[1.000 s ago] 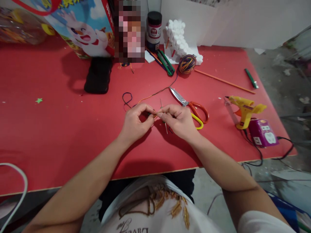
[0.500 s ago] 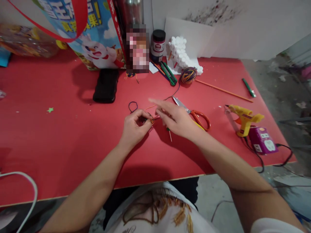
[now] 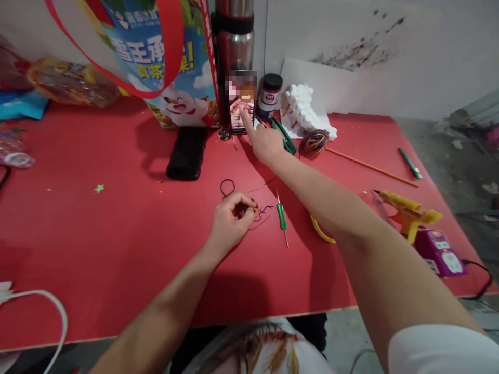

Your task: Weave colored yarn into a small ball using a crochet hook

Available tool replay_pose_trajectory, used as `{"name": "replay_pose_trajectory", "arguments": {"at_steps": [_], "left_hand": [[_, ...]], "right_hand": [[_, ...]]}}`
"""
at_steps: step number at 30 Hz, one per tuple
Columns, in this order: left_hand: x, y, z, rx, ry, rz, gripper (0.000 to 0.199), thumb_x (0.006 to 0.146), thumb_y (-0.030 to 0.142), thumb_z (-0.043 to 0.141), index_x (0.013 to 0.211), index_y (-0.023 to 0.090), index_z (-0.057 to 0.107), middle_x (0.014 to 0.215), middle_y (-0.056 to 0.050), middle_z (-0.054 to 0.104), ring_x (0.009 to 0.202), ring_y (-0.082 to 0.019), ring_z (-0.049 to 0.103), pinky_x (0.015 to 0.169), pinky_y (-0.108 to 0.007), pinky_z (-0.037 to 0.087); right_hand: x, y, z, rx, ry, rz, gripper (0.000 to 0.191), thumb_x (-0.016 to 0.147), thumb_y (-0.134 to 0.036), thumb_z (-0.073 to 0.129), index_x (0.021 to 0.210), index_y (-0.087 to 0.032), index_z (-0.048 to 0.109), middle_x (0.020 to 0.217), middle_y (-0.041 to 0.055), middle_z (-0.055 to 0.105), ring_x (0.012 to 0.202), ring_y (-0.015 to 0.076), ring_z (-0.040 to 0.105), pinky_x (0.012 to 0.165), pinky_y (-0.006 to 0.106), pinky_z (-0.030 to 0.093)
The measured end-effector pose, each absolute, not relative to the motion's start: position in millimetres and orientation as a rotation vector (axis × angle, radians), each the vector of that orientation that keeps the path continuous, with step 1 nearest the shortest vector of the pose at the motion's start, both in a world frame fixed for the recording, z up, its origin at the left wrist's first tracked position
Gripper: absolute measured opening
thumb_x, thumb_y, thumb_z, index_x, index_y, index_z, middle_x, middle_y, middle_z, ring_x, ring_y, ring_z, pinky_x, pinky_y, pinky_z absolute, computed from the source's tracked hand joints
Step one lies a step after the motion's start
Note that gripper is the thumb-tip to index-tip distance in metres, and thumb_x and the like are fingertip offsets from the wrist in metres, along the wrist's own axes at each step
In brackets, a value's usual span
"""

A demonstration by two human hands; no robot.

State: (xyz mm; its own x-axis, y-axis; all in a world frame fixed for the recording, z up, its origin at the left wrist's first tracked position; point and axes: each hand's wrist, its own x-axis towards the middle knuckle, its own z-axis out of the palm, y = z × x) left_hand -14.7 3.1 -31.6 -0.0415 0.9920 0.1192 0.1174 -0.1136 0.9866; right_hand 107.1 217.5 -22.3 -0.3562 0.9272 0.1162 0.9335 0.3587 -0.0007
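My left hand (image 3: 233, 221) is closed, pinching a small piece of multicoloured yarn work (image 3: 253, 204) between thumb and fingertips. Loose yarn ends (image 3: 265, 212) trail from it to the right, and a dark yarn loop (image 3: 227, 188) lies just beyond the knuckles. My right hand (image 3: 267, 141) reaches far forward with its index finger stretched out at the lit screen of an upright phone (image 3: 235, 106); it holds nothing. Between the two arms lies a crochet hook with a green handle (image 3: 281, 217).
A ball of yarn (image 3: 315, 141) and a green cutter (image 3: 286, 137) sit beyond my right forearm. A yellow glue gun (image 3: 409, 208) and purple box (image 3: 440, 253) stand at right. A black phone (image 3: 187, 153) lies by the bag (image 3: 183, 78); a steel flask (image 3: 236, 47) stands behind.
My right hand has left the yarn work and moved forward to the phone screen. Its forearm now covers the scissors, and the crochet hook is uncovered. The left hand keeps its pinch.
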Motion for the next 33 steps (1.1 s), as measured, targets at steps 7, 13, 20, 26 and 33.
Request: {"name": "replay_pose_trajectory", "arguments": {"at_steps": [7,13,20,26,33], "left_hand": [[-15.9,4.6,-31.0,1.343,1.285,1.293,0.003,0.079,0.019,0.072,0.079,0.022,0.072,0.081,-0.005,0.077,0.075,-0.018,0.072,0.064,-0.030,0.055],[-14.6,3.4,-29.7,1.367,1.275,1.343,0.005,0.078,0.017,0.071,0.079,0.022,0.072,0.080,-0.003,0.076,0.073,-0.016,0.069,0.069,-0.031,0.054],[-8.8,-5.3,-23.1,1.669,1.194,1.462,0.009,0.083,0.014,0.068,0.084,0.022,0.070,0.085,-0.002,0.072,0.077,-0.016,0.067,0.070,-0.030,0.053],[-9.7,-5.9,-21.3,1.892,1.162,1.475,0.015,0.084,0.008,0.067,0.087,0.022,0.069,0.087,-0.002,0.072,0.082,-0.016,0.069,0.074,-0.031,0.054],[-8.0,-5.0,-22.7,2.075,1.202,1.380,0.016,0.082,0.006,0.067,0.085,0.022,0.067,0.085,-0.002,0.072,0.080,-0.017,0.067,0.073,-0.032,0.051]], "right_hand": [[117.4,180.5,-7.2,-1.630,-2.444,0.041,0.084,0.095,0.005,0.040,0.176,-0.017,0.029,0.126,0.0254,0.073,0.104,0.0334,0.076,0.090,0.047,0.057],[152.9,68.1,14.1,-1.271,-1.986,0.732,0.039,0.103,-0.018,0.052,0.140,-0.015,0.064,0.119,0.0140,0.077,0.076,0.0159,0.065,0.078,0.033,0.056],[174.6,2.8,6.1,-1.074,-1.288,1.745,0.048,0.092,-0.046,0.078,0.126,-0.023,0.055,0.088,-0.0050,0.071,0.045,0.0083,0.056,0.043,0.025,0.049],[183.8,4.2,-4.9,-1.103,-1.487,1.544,0.032,0.086,-0.040,0.084,0.103,-0.016,0.073,0.075,-0.0028,0.071,0.061,0.0102,0.062,0.059,0.024,0.048],[186.3,-5.2,4.3,-1.192,-1.682,1.291,0.015,0.092,-0.028,0.073,0.082,-0.018,0.072,0.066,-0.0039,0.061,0.062,0.0101,0.049,0.060,0.027,0.035]]}}
